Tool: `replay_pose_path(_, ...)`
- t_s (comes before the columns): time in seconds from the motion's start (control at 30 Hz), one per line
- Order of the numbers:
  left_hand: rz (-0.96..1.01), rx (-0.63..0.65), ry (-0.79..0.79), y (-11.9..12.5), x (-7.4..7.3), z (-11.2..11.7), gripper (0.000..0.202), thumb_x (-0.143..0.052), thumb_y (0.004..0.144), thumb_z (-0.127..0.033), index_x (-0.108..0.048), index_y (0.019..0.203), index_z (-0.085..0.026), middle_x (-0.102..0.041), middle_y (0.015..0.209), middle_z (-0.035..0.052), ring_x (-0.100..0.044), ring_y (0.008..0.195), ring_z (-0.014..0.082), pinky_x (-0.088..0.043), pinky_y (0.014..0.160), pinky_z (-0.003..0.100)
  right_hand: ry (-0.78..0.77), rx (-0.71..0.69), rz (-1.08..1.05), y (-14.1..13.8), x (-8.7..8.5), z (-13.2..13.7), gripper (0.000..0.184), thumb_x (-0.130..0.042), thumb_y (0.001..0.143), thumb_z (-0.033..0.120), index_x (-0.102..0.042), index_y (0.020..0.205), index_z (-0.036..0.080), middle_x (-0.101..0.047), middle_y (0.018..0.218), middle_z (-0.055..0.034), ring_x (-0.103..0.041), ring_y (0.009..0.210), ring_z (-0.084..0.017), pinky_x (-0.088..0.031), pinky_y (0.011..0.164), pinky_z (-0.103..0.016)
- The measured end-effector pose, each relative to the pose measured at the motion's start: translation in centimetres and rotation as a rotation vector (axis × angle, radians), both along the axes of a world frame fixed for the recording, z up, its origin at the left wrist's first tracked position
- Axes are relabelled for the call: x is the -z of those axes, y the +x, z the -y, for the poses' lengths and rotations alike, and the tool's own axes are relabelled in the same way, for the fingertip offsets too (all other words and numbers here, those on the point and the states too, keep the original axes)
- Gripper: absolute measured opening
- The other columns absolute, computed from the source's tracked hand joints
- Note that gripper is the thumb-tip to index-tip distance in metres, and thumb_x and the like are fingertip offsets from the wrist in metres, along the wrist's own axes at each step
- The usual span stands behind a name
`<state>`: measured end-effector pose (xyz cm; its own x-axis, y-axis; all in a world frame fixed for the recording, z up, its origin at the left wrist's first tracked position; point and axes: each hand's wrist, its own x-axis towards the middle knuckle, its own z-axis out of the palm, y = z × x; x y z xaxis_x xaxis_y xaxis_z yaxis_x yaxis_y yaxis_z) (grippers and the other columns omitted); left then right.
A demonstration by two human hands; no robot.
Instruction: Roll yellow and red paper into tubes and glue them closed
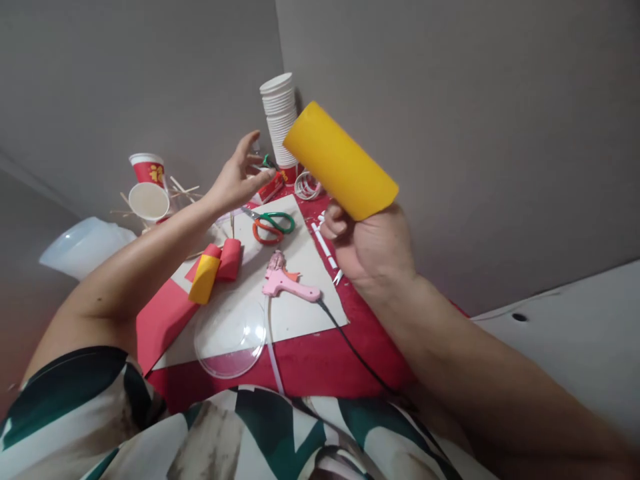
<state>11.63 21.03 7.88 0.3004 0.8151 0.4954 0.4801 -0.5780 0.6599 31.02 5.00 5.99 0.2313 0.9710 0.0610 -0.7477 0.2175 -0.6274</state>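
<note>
My right hand (377, 243) is wrapped round the lower end of a yellow paper tube (343, 160), which is raised and tilted to the upper left. With its fingers apart, my left hand (243, 173) reaches over the back of the table and appears to hold nothing. Just beyond its fingers are a green-handled tool (269, 161), partly hidden, and a small red box (270, 188). Below lie scissors (273, 227) with one green and one orange handle. A pink glue gun (290, 287) rests on the white board (310, 310).
A tall stack of white paper cups (281, 120) stands at the back. Red paper cups (149, 170), small red and yellow rolls (205, 275) and a clear round lid (230, 343) are at the left. The glue gun's black cord (360, 357) runs towards me. Grey walls enclose the back.
</note>
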Motion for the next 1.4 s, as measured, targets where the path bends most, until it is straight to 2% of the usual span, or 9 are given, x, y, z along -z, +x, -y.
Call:
replay_pose_path(0.13,-0.187,0.094,-0.232,-3.5,0.1,9.4,0.082,-0.077,0.077,-0.034,-0.039,0.15,-0.026,-0.069,0.11,0.0111,-0.068,0.107,0.0283,-0.056,0.088,0.043,-0.029,-0.036,0.06,-0.8,0.9,-0.2,0.012,-0.054,0.055,0.008,-0.056,0.061,0.018,-0.053,0.045,0.0074,-0.04,0.04,-0.003,-0.024,0.04,-0.016)
replay_pose_path(0.27,-0.309,-0.077,-0.318,-8.1,0.8,15.0,0.085,-0.071,0.081,-0.045,-0.032,0.153,-0.021,-0.066,0.124,0.0163,-0.065,0.115,0.0294,-0.055,0.092,0.044,-0.024,-0.111,0.136,-1.7,1.6,0.0,0.015,-0.059,0.05,0.011,-0.056,0.062,0.019,-0.052,0.044,0.0084,-0.04,0.04,-0.003,-0.025,0.038,-0.015)
replay_pose_path(0.47,-0.457,-0.338,-0.332,-13.1,4.2,18.6,0.087,-0.068,0.081,-0.048,-0.031,0.153,-0.016,-0.063,0.133,0.0205,-0.065,0.111,0.0317,-0.055,0.089,0.048,0.014,-0.3,0.378,-2.7,2.6,0.5,0.017,-0.069,0.053,0.017,-0.064,0.069,0.019,-0.055,0.047,0.0069,-0.042,0.039,-0.005,-0.029,0.036,-0.017)
replay_pose_path(0.63,-0.61,-0.348,-0.228,-13.1,6.8,20.6,0.09,-0.073,0.078,-0.04,-0.031,0.155,-0.018,-0.061,0.135,0.0201,-0.062,0.117,0.0347,-0.052,0.092,0.048,0.029,-0.559,0.634,-3.3,4.0,1.0,0.01,-0.075,0.06,0.022,-0.069,0.063,0.015,-0.059,0.049,0.0007,-0.05,0.04,-0.008,-0.038,0.038,-0.02)
replay_pose_path(0.77,-0.676,-0.319,-0.144,-12.8,8.0,21.5,0.081,-0.069,0.083,-0.032,-0.032,0.154,-0.019,-0.057,0.141,0.0196,-0.056,0.125,0.0365,-0.047,0.1,0.05,-0.031,-0.695,0.829,-3.6,4.0,1.7,0.02,-0.083,0.063,0.03,-0.07,0.07,0.016,-0.063,0.052,-0.0006,-0.046,0.036,-0.008,-0.03,0.033,-0.021)
replay_pose_path(0.93,-0.294,-0.308,-0.241,-13.8,7.5,22.3,0.074,-0.068,0.082,-0.031,-0.039,0.149,-0.022,-0.061,0.136,0.0152,-0.061,0.116,0.0315,-0.051,0.094,0.045,-0.069,-0.806,0.943,-3.6,3.6,1.9,0.025,-0.08,0.064,0.031,-0.071,0.082,0.017,-0.062,0.048,0.0018,-0.039,0.032,-0.007,-0.025,0.033,-0.022)
replay_pose_path(1.07,0.221,-0.328,-0.549,-14.3,6.6,23.8,0.084,-0.076,0.075,-0.035,-0.037,0.148,-0.022,-0.069,0.107,0.0106,-0.065,0.102,0.0283,-0.055,0.082,0.04,-0.076,-0.79,0.926,-3.4,4.1,1.5,0.022,-0.074,0.067,0.027,-0.07,0.088,0.021,-0.072,0.065,-0.0018,-0.042,0.033,-0.007,-0.03,0.034,-0.023)
replay_pose_path(1.17,0.532,-0.35,-0.732,-14.2,6.8,25.0,0.088,-0.082,0.069,-0.031,-0.038,0.146,-0.023,-0.069,0.099,0.0073,-0.067,0.092,0.0244,-0.056,0.076,0.038,-0.135,-0.753,0.948,-3.3,4.8,1.4,0.029,-0.073,0.064,0.024,-0.067,0.092,0.024,-0.073,0.065,-0.0021,-0.043,0.033,-0.008,-0.03,0.034,-0.023)
replay_pose_path(1.4,0.741,-0.439,-0.761,-14.5,8.2,25.6,0.087,-0.085,0.065,-0.021,-0.045,0.141,-0.025,-0.069,0.097,0.0064,-0.065,0.081,0.0195,-0.056,0.071,0.034,-0.226,-0.756,1.001,-3.5,5.4,1.6,0.047,-0.069,0.055,0.018,-0.065,0.102,0.023,-0.073,0.061,-0.0043,-0.045,0.035,-0.011,-0.026,0.036,-0.021)
